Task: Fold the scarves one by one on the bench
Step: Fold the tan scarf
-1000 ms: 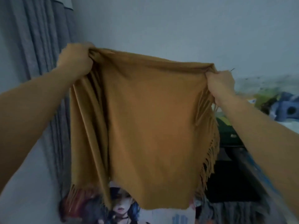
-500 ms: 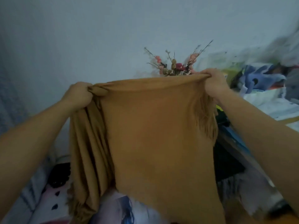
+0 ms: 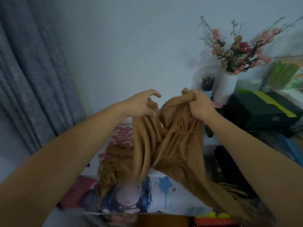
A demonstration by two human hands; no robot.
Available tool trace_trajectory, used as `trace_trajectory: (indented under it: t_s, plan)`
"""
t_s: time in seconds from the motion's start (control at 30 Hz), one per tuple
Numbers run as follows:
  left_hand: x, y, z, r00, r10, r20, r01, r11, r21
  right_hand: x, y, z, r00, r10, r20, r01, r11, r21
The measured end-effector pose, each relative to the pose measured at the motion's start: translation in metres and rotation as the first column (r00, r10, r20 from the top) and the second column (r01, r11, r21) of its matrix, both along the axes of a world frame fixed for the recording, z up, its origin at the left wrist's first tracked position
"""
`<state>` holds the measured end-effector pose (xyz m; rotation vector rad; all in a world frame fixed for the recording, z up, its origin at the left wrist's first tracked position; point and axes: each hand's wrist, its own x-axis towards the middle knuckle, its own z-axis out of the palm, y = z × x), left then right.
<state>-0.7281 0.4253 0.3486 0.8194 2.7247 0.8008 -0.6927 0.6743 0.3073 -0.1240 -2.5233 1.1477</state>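
My two hands have come together. A moment ago I held the top edge of the scarf (image 3: 165, 145) stretched wide at arm's length; now the two held corners nearly meet above the bench (image 3: 173, 190), so the cloth is doubled over and hangs in bunched pleats between my wrists.

My right hand (image 3: 199, 104) is clamped on its corner, fingers curled tight round a wad of the cloth. My left hand (image 3: 141, 105) pinches its corner low down with the thumb and lower fingers, while the forefinger arches free above the scarf, touching nothing.

The scarf itself hangs from both hands, and its lower end and fringe already lie on the bench, over the printed picture there, left of the black box (image 3: 262, 110) and below the white vase of flowers (image 3: 227, 86).

I judge this as the first halving of the length: the ends are brought together but not yet matched. Next I would need to pass one corner to the other hand, then lay the doubled cloth flat on the bench and smooth the pleats, or the fold will set crooked.
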Motion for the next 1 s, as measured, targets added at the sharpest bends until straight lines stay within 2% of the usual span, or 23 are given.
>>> trace_trajectory:
  t_s: [0.07, 0.1, 0.13, 0.17, 0.2, 0.23, 0.27, 0.3, 0.33, 0.37, 0.4, 0.47, 0.53, 0.6, 0.67, 0.73, 0.8, 0.83, 0.87, 0.93, 1.0]
  plan:
    - [-0.011, -0.052, -0.028, 0.985, 0.155, -0.07, -0.167, 0.957, -0.236, 0.002, 0.028, -0.002, 0.966, -0.26, 0.003, 0.259, 0.963, 0.068]
    - [-0.013, -0.074, -0.039, 0.966, 0.247, -0.074, -0.258, 0.927, -0.271, 0.005, 0.037, -0.001, 0.938, -0.346, 0.027, 0.337, 0.926, 0.168]
    - [-0.013, -0.089, -0.047, 0.95, 0.31, -0.039, -0.311, 0.926, -0.213, 0.007, 0.039, -0.001, 0.926, -0.37, 0.074, 0.333, 0.894, 0.3]
    - [-0.009, -0.095, -0.049, 0.947, 0.32, 0.019, -0.317, 0.944, -0.096, 0.006, 0.033, 0.0, 0.94, -0.321, 0.119, 0.251, 0.883, 0.396]
    - [-0.005, -0.092, -0.048, 0.958, 0.276, 0.074, -0.28, 0.958, 0.057, 0.006, 0.02, 0.001, 0.968, -0.203, 0.146, 0.123, 0.896, 0.427]
    - [0.001, -0.082, -0.041, 0.972, 0.206, 0.111, -0.225, 0.954, 0.196, 0.008, 0.002, 0.003, 0.985, -0.017, 0.174, -0.051, 0.923, 0.382]
    - [0.01, -0.066, -0.031, 0.983, 0.133, 0.129, -0.168, 0.936, 0.31, 0.011, -0.022, 0.006, 0.955, 0.211, 0.21, -0.262, 0.931, 0.256]
    - [0.018, -0.049, -0.021, 0.989, 0.077, 0.124, -0.119, 0.915, 0.384, 0.014, -0.047, 0.008, 0.877, 0.425, 0.224, -0.452, 0.888, 0.083]
    - [0.023, -0.033, -0.012, 0.994, 0.031, 0.109, -0.076, 0.898, 0.434, 0.018, -0.07, 0.011, 0.797, 0.569, 0.203, -0.576, 0.817, -0.033]
    - [0.028, -0.022, -0.004, 0.996, -0.002, 0.086, -0.038, 0.889, 0.457, 0.02, -0.088, 0.01, 0.747, 0.645, 0.16, -0.64, 0.763, -0.085]
    - [0.03, -0.017, 0.001, 0.999, -0.019, 0.05, -0.006, 0.891, 0.455, 0.018, -0.097, 0.009, 0.754, 0.644, 0.126, -0.639, 0.765, -0.084]
    - [0.024, -0.023, -0.003, 0.999, -0.011, -0.031, 0.02, 0.948, 0.318, 0.016, -0.095, 0.01, 0.867, 0.492, 0.08, -0.486, 0.87, -0.088]
    - [0.01, -0.04, -0.026, 0.992, 0.018, -0.122, -0.015, 1.0, 0.024, 0.014, -0.076, 0.011, 0.96, 0.28, 0.023, -0.276, 0.954, -0.115]
    - [-0.007, -0.064, -0.065, 0.975, 0.138, -0.174, -0.166, 0.974, -0.156, 0.015, -0.055, 0.018, 0.993, 0.11, -0.046, -0.115, 0.985, -0.126]
    - [-0.021, -0.091, -0.094, 0.924, 0.354, -0.145, -0.372, 0.919, -0.131, 0.015, -0.029, 0.021, 0.992, -0.101, -0.077, 0.093, 0.991, -0.092]
    - [-0.031, -0.116, -0.105, 0.859, 0.502, -0.098, -0.51, 0.857, -0.074, 0.021, 0.004, 0.018, 0.935, -0.351, -0.055, 0.352, 0.936, 0.011]
    - [-0.035, -0.127, -0.09, 0.844, 0.536, -0.019, -0.536, 0.844, 0.026, 0.033, 0.022, 0.017, 0.857, -0.516, -0.007, 0.499, 0.826, 0.262]
    - [-0.034, -0.125, -0.075, 0.868, 0.496, 0.007, -0.495, 0.865, 0.087, 0.037, 0.022, 0.017, 0.853, -0.522, 0.003, 0.484, 0.794, 0.368]
    - [-0.031, -0.118, -0.056, 0.909, 0.417, 0.002, -0.413, 0.899, 0.144, 0.038, 0.012, 0.019, 0.885, -0.465, 0.021, 0.413, 0.805, 0.427]
    - [-0.02, -0.092, -0.013, 0.98, 0.18, -0.089, -0.165, 0.974, 0.152, 0.033, -0.028, 0.026, 0.99, -0.121, 0.076, 0.083, 0.92, 0.382]
    - [-0.003, -0.061, 0.021, 0.986, -0.035, -0.164, 0.053, 0.993, 0.105, 0.027, -0.082, 0.032, 0.965, 0.23, 0.127, -0.256, 0.934, 0.248]
